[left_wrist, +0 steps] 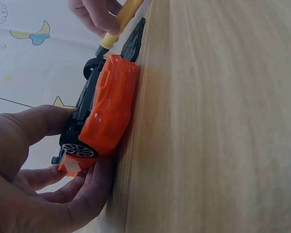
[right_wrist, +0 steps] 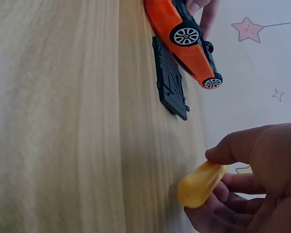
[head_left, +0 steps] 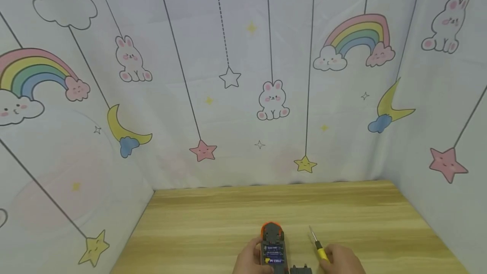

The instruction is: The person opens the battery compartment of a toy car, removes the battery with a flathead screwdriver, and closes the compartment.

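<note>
An orange toy car (head_left: 272, 246) lies upside down at the front of the table, its dark underside facing up. Blue batteries (head_left: 274, 255) show in the open compartment of that underside. My left hand (head_left: 251, 259) grips the car from its left side, thumb on the underside and fingers round the body, as the left wrist view shows. My right hand (head_left: 341, 260) holds a screwdriver (head_left: 321, 250) by its yellow handle, its metal shaft pointing forward and away. Between the two hands lies a black battery cover (right_wrist: 170, 80), flat on the table beside the car.
The wood-patterned table (head_left: 213, 210) runs back to a white cloth backdrop (head_left: 236, 126) printed with rabbits, stars, moons and rainbows. The cloth also hangs along the left and right sides of the table.
</note>
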Tool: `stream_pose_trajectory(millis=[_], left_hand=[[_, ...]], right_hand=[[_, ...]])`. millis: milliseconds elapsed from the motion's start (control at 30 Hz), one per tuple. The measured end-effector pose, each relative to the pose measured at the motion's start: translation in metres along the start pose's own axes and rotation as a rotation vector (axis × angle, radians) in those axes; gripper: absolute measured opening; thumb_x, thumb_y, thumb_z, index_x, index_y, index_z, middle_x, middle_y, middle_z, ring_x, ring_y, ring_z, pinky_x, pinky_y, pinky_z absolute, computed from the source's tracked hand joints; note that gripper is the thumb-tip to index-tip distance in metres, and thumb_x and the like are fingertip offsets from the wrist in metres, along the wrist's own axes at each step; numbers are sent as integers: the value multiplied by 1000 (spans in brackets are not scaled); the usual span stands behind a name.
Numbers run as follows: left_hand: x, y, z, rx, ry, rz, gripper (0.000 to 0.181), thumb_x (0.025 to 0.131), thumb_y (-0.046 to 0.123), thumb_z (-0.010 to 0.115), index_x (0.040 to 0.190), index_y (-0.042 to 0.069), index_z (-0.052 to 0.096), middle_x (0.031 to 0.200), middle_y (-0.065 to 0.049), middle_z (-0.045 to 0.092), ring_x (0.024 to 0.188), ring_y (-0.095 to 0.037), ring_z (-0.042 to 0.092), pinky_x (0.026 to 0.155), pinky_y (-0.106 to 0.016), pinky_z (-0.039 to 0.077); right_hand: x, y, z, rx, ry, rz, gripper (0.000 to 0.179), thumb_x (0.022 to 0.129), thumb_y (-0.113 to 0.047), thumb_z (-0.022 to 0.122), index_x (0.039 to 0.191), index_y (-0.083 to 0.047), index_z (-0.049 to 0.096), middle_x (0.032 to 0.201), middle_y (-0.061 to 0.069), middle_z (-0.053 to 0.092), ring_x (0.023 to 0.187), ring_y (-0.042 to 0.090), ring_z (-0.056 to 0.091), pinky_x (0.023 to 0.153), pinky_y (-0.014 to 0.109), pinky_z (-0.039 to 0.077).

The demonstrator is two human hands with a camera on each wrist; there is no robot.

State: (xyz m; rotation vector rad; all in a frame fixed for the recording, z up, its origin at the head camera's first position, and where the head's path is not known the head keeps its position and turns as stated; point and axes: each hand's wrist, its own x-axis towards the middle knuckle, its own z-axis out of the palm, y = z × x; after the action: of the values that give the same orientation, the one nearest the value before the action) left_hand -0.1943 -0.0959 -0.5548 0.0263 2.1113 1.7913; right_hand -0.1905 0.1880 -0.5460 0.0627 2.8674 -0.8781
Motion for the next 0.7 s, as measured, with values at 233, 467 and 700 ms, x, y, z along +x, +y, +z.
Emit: stream_pose_trajectory(millis=[233,467,700], left_hand=[[-1,-1,0,-7,-9,-7,77,76,-11,73,146,-7,43,104,-13,65,92,-25,71,82,-49,60],[-2,-2,0,4,-4,-2,77,76,-10,74,147,-7,42,104,-13,65,91,-25,71,80,-49,60],[-3,-1,0,2,3,-8,80,76,-10,73,149,-5,41,104,-13,65,90,-24,71,78,-48,61]], right_hand=[[2,-2,-8,21,118,-98,28,86,-13,78,109,0,70,90,6,66,80,19,63,69,42,55],[3,-2,-13,35,123,-113,27,90,-12,76,115,-10,69,98,6,67,87,21,65,71,43,55],[0,-5,-14,-6,135,-188,25,87,-11,78,111,-16,71,108,6,73,98,27,70,84,50,57]])
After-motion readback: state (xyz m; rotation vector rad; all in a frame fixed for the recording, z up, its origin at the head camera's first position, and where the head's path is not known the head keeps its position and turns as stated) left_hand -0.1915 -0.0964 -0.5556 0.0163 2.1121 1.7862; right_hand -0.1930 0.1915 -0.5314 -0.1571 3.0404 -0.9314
